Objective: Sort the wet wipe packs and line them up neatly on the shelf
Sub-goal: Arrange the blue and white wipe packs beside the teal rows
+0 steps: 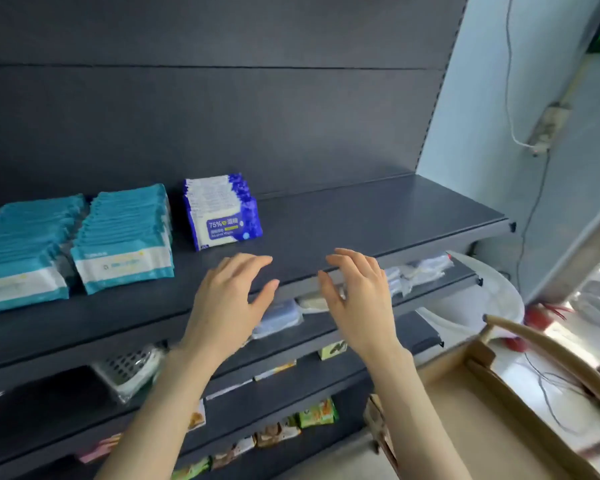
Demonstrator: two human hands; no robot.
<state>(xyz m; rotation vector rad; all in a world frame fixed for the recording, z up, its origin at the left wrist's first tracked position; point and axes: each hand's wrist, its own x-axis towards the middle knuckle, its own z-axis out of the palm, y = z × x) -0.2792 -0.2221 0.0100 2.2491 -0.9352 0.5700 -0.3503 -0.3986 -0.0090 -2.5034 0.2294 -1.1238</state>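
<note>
Two bare hands reach up from the bottom of the frame. Both the left hand (229,299) and the right hand (357,292) have loosely spread fingers and hold nothing, over the front edge of the dark grey metal shelf (378,216). A row of blue-and-white wet wipe packs (222,216) stands centre left on it. Two rows of teal-and-white wet wipe packs (125,244) (leaning back) fill the left. An open brown cardboard box (465,410) sits lower right.

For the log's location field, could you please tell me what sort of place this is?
Probably a small shop: dark retail shelving holds rows of teal wet wipe packs and blue alcohol wipe packs, with snack packets on the lower shelves.
</note>
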